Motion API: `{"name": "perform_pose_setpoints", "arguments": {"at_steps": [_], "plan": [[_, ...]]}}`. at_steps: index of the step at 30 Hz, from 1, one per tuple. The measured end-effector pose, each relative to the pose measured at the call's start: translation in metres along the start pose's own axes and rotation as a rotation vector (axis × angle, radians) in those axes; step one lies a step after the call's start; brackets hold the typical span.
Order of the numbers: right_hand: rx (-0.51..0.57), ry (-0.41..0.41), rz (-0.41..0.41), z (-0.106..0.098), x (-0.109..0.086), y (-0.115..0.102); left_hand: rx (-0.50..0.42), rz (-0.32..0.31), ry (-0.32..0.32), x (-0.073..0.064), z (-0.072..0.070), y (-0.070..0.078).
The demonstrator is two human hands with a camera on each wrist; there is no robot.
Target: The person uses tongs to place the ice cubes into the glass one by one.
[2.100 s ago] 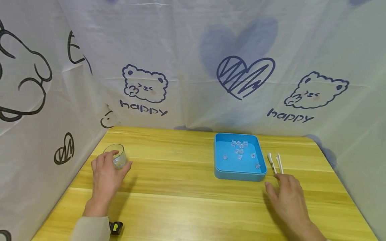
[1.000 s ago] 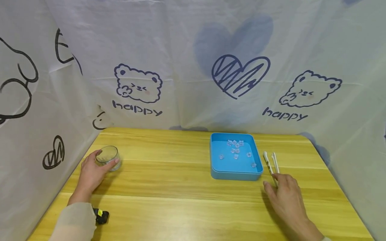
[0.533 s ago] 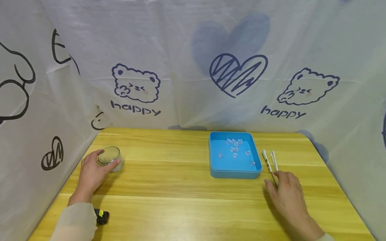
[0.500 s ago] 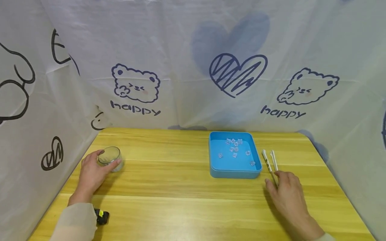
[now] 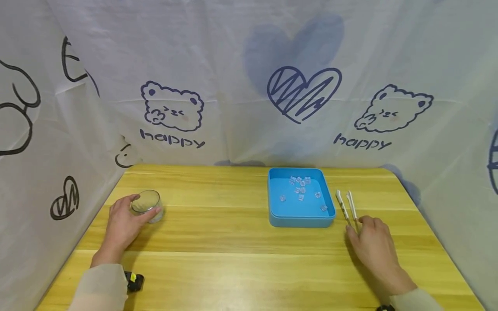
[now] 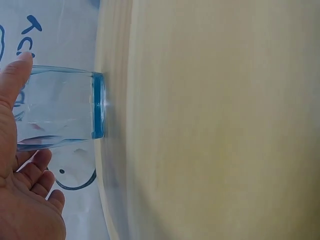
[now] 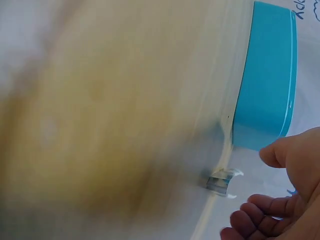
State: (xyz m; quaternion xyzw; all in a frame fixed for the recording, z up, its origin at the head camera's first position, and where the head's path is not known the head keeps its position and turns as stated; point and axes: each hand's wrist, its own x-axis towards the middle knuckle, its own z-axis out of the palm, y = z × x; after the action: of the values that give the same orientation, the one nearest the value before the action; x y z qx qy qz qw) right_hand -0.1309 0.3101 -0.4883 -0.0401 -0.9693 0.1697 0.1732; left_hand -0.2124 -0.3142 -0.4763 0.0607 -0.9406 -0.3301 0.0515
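Observation:
At the table's left side, my left hand (image 5: 122,222) holds a clear drinking glass (image 5: 155,214), thumb on one side and fingers on the other. The left wrist view shows the upright glass (image 6: 60,107) with its thick base at the tabletop. My right hand (image 5: 375,244) hovers by a pair of tongs (image 5: 352,205) with white ends, lying to the right of a blue box. In the right wrist view, the thumb and loosely bent fingers of the right hand (image 7: 285,195) are apart from the tongs (image 7: 219,183).
The open blue box (image 5: 301,221) holds several small clear cubes (image 5: 302,183). It stands toward the back right of the wooden table (image 5: 218,242). A printed white cloth (image 5: 229,86) hangs behind and beside the table. A black device (image 5: 135,281) shows at the left sleeve.
Earlier my left hand reached over the glass; now it is round its side, and glass and hand have shifted slightly right. My right hand stays by the tongs. The head view has turned slightly.

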Motion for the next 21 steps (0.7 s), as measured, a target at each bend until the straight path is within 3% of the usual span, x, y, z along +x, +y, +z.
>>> {"name": "perform_pose_setpoints", "arguments": {"at_steps": [14,21], "plan": [[-0.068,-0.258,0.098,-0.002,0.017,0.007,-0.026,0.056,-0.031,-0.008,0.012,0.018],[-0.104,-0.317,0.121,-0.002,0.023,0.007,-0.028,0.088,-0.062,-0.016,0.021,0.031]]}}
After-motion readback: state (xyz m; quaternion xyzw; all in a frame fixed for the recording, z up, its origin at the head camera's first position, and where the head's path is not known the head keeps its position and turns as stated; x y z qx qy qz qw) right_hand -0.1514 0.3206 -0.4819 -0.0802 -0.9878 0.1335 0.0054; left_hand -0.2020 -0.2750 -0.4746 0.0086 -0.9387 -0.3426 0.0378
